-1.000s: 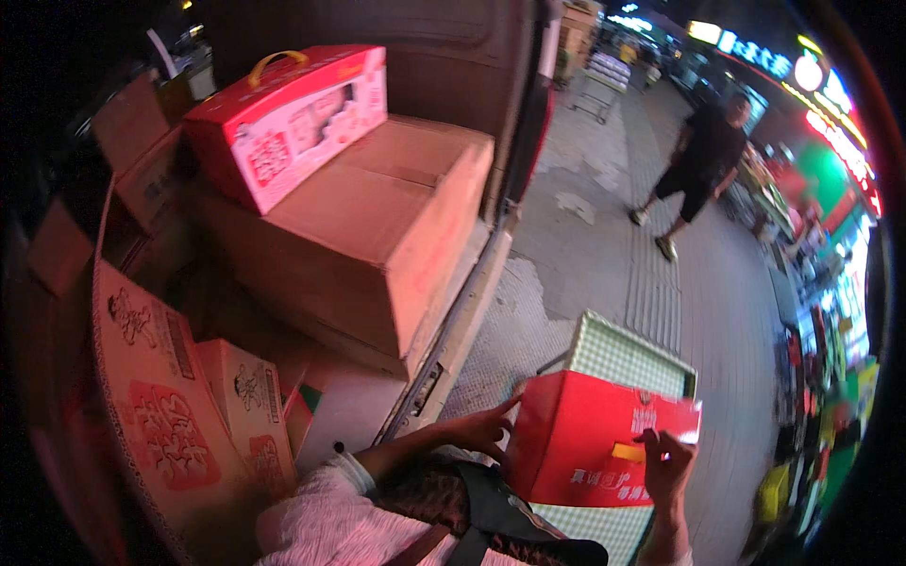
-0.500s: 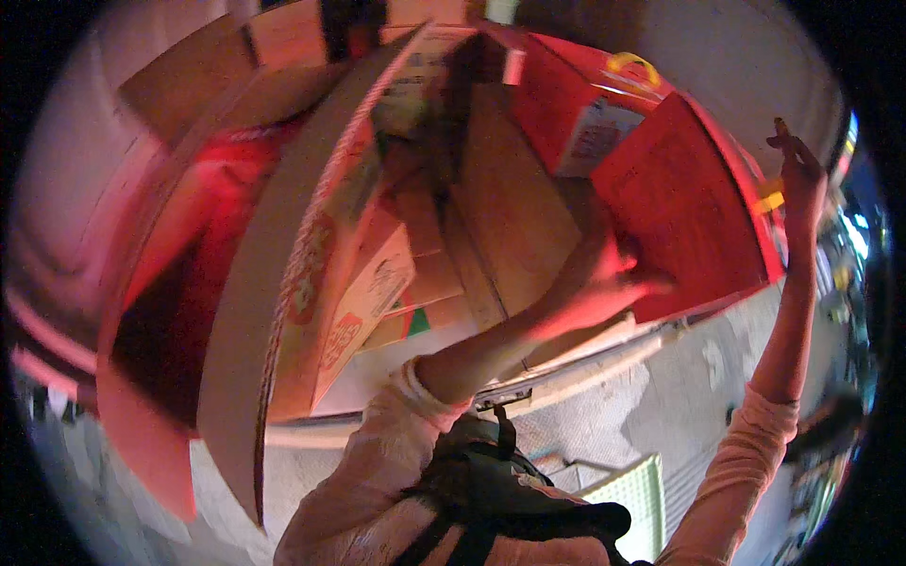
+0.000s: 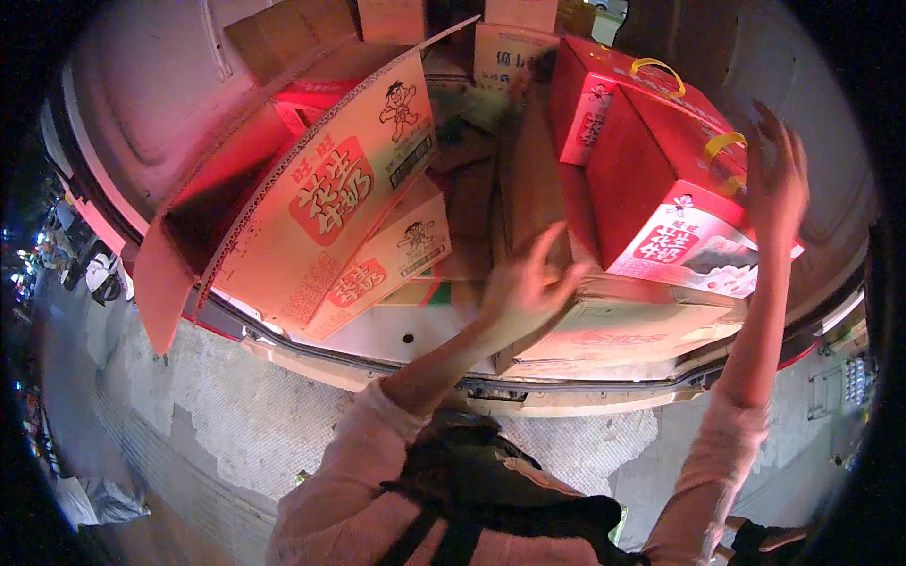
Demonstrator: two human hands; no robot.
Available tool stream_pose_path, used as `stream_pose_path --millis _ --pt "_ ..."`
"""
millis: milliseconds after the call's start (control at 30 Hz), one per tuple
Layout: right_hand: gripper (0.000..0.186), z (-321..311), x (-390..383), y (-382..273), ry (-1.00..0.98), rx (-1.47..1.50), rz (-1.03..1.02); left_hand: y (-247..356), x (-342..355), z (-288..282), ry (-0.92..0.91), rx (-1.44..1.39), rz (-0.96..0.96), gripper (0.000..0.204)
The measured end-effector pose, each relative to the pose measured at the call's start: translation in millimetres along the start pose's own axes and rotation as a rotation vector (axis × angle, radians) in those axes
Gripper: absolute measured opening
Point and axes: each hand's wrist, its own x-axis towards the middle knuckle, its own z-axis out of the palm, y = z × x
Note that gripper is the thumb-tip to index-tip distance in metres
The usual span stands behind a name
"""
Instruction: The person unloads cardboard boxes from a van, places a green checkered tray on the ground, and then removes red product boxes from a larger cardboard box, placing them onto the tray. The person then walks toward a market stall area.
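Two red gift cartons with yellow handles lie side by side in a vehicle's cargo space. The nearer carton (image 3: pixel 630 174) turns its white-and-red printed end toward me; the farther carton (image 3: pixel 578 104) is just behind it. My right hand (image 3: pixel 781 179) is raised at the nearer carton's right side, fingers stretched out; whether it touches the carton I cannot tell. Left of that carton, my left hand (image 3: pixel 533 288) hovers over a brown cardboard box (image 3: pixel 623 330), thumb and fingers apart, holding nothing. Its fingers are slightly blurred.
A large open cardboard box (image 3: pixel 326 193) with a tall printed flap stands at the left, red packages inside it. A smaller printed carton (image 3: pixel 387 264) leans beside it. More cartons (image 3: pixel 514 57) are at the back. The cargo sill (image 3: pixel 396 373) runs between me and the boxes.
The nearer red carton has turned and settled beside the farther one, its printed end now facing me. My left hand has come away from it. The whole view has swung to the right.
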Motion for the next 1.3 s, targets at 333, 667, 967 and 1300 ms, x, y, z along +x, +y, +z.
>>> stream_pose_path --millis 333,667,967,1300 --pt "0.023 -134.3 -526.8 -106.8 -0.862 0.215 0.804 -193.9 -39.6 -177.0 0.291 0.293 -0.377 0.086" --pt "0.023 -135.4 -506.5 -199.1 -0.761 0.295 1.211 -239.2 -12.8 -157.2 0.080 0.977 0.259 0.061" --pt "0.028 -181.2 -507.5 -275.2 -0.781 -0.012 1.446 -209.7 -59.5 -96.8 -0.877 0.508 -0.175 0.028" --pt "0.038 -251.6 -610.1 -483.1 -0.994 -0.131 2.074 -124.7 -236.7 130.9 -1.869 0.194 0.619 0.044"
